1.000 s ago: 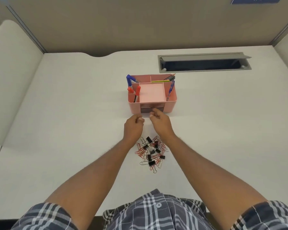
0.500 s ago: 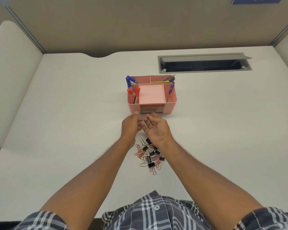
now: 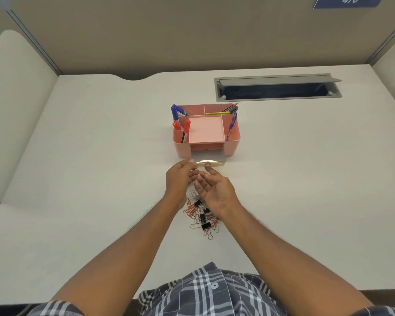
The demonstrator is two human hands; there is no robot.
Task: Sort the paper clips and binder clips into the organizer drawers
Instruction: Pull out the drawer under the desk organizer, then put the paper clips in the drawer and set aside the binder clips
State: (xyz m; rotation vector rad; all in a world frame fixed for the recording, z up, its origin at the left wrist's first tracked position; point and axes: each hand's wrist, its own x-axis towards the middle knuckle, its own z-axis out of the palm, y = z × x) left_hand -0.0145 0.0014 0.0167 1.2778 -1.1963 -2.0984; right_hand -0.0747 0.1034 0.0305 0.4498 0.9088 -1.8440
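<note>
A pink desk organizer [image 3: 234, 142] stands mid-desk with pens in its side compartments. Its clear drawer [image 3: 211, 161] is pulled out toward me from the front slot. My left hand [image 3: 180, 179] pinches the drawer's left front corner. My right hand [image 3: 217, 190] is palm up with fingers spread, its fingertips just under the drawer's front knob. Below my hands lies a heap of red and silver paper clips [image 3: 192, 210] mixed with black binder clips [image 3: 205, 225], partly hidden by my wrists.
A grey cable hatch [image 3: 277, 87] is sunk in the desk behind and right of the organizer. Partition walls close in the back and both sides. The desk's front edge runs by my shirt [image 3: 212, 290].
The clear drawer has slid out of the organizer's front. My right hand has turned palm up and opened; my left hand has moved onto the drawer's corner.
</note>
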